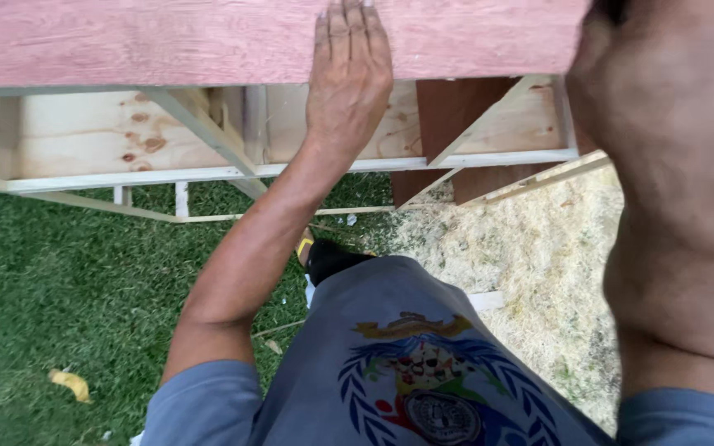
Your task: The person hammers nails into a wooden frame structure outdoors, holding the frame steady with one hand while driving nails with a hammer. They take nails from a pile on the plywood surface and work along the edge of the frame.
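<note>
Across the top of the view runs a broad reddish board [167,37] with a rough, streaky grain, and both hands rest on it. The left hand [349,74] lies flat and open, fingers together and pointing away, palm pressed on the board's near edge. The right hand [650,74] sits at the board's right end, close to the camera and blurred, so I cannot tell whether it grips the edge or only leans on it. Under the board stands a pale wooden frame [291,169] of thin painted strips, with slanted braces and knotty plywood panels [84,136] behind them; the frame forms open box-like bays, and a darker brown panel [448,124] stands in the right one. Below lies green grass [51,289], with a spread of pale sawdust [539,248] to the right and a yellow scrap [70,384] at the lower left. A blue shirt [390,330] with a coloured emblem fills the bottom, hiding the ground beneath, and a dark shoe [332,258] shows above it.
</note>
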A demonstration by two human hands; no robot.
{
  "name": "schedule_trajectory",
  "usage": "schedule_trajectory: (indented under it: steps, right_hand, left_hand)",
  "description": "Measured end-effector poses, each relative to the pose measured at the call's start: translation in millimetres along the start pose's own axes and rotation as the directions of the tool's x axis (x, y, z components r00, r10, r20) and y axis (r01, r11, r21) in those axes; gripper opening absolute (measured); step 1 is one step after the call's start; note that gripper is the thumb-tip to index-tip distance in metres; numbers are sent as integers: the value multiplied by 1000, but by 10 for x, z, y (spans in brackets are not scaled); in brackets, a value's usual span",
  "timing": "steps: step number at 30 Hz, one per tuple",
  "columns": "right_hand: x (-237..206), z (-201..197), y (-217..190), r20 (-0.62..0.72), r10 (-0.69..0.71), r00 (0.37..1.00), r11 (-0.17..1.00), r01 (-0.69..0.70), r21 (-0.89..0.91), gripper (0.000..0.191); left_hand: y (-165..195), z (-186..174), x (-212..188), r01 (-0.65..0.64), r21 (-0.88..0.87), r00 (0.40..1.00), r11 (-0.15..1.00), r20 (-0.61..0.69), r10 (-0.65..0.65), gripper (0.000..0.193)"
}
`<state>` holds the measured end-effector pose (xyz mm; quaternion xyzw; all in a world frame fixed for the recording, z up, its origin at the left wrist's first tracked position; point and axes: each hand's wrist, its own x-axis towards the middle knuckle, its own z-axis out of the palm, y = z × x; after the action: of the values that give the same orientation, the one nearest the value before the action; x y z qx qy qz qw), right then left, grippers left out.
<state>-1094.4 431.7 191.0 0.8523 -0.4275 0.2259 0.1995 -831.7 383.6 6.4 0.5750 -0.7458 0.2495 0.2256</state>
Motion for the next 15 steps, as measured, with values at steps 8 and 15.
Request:
schedule_trajectory:
  steps: [8, 15]
  right_hand:
    - [86, 542, -156, 273, 126, 954, 989, -143, 43, 18]
    - [503, 856, -306, 556, 251, 792, 98, -592, 800, 16]
  left_hand:
    - [-4, -305, 113, 6, -82, 998, 997, 62, -1, 68]
    - [-729, -493, 403, 332, -490, 942, 806, 211, -260, 30]
